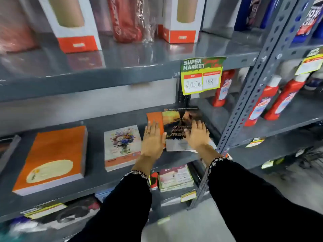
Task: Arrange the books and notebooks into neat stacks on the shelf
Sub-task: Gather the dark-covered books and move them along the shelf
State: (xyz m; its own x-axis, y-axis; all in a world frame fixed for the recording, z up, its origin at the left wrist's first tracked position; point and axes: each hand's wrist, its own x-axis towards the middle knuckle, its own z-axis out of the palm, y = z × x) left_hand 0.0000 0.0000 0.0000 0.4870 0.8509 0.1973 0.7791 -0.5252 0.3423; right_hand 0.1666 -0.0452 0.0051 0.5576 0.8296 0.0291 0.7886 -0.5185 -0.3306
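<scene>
On the grey middle shelf (pixel 97 177) lie three stacks. A thick orange notebook stack (pixel 52 159) sits at the left, a floral-cover notebook stack (pixel 122 145) in the middle, and a dark-cover book stack (pixel 178 126) with an orange strip at the right. My left hand (pixel 153 138) lies flat on the left edge of the dark stack, fingers spread. Over the stack's right part rests my right hand (pixel 197 135), palm down. Neither hand is closed around a book.
A grey shelf above holds boxed bottles (pixel 73 23) and a red wrapped item (pixel 125 18). A Super Market price tag (pixel 201 75) hangs from its edge. A perforated upright (pixel 244 105) stands right of the books, red bottles (pixel 272 103) beyond. More notebooks (pixel 174 177) lie below.
</scene>
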